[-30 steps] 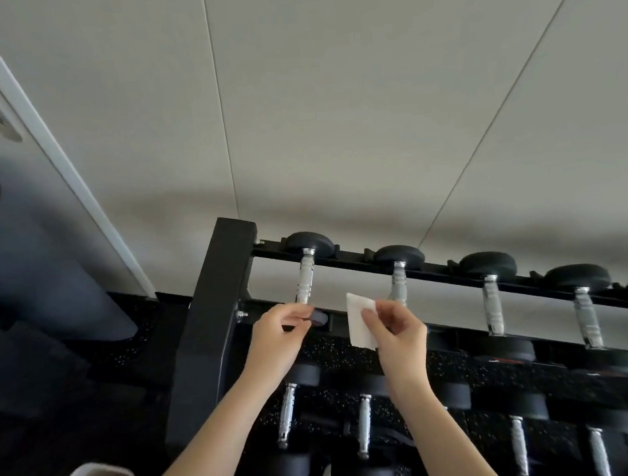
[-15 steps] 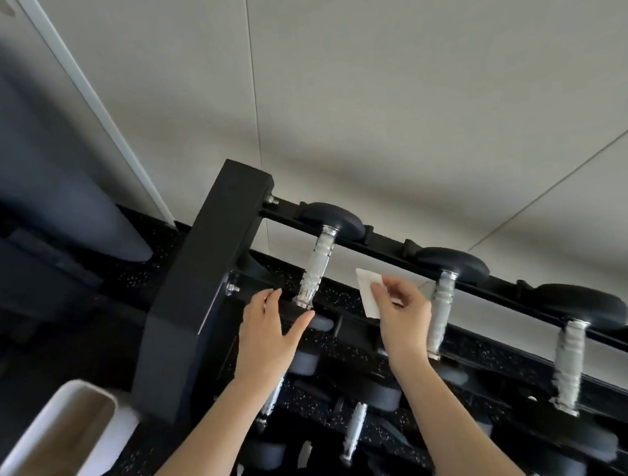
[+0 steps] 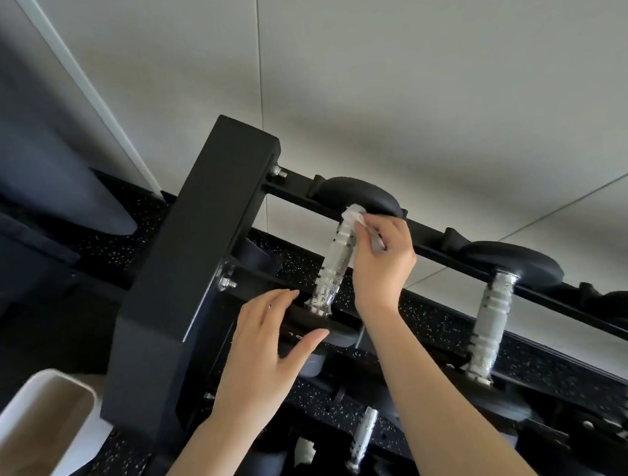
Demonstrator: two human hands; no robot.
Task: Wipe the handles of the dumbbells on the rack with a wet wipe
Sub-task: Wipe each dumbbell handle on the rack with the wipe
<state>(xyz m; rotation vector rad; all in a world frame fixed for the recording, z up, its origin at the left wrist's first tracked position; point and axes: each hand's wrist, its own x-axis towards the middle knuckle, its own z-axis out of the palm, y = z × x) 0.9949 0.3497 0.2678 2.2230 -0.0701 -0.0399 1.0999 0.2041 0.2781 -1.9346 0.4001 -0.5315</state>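
A black dumbbell rack (image 3: 201, 270) holds a row of dumbbells with black heads and silver knurled handles. My right hand (image 3: 381, 262) pinches a white wet wipe (image 3: 356, 215) against the top of the leftmost dumbbell's handle (image 3: 332, 274), just under its far head (image 3: 362, 195). My left hand (image 3: 265, 352) rests with straight fingers on that dumbbell's near head (image 3: 332, 331). Two more silver handles (image 3: 490, 321) stand to the right on the same tier.
A white bin (image 3: 29, 433) stands on the speckled black floor at the lower left. The rack's thick black end post is right beside my left hand. A lower tier holds more dumbbells (image 3: 362, 438). A pale wall rises behind the rack.
My right hand has carried the wipe left onto the top of the leftmost handle. My left hand has settled on the near head. The view has moved closer and lower.
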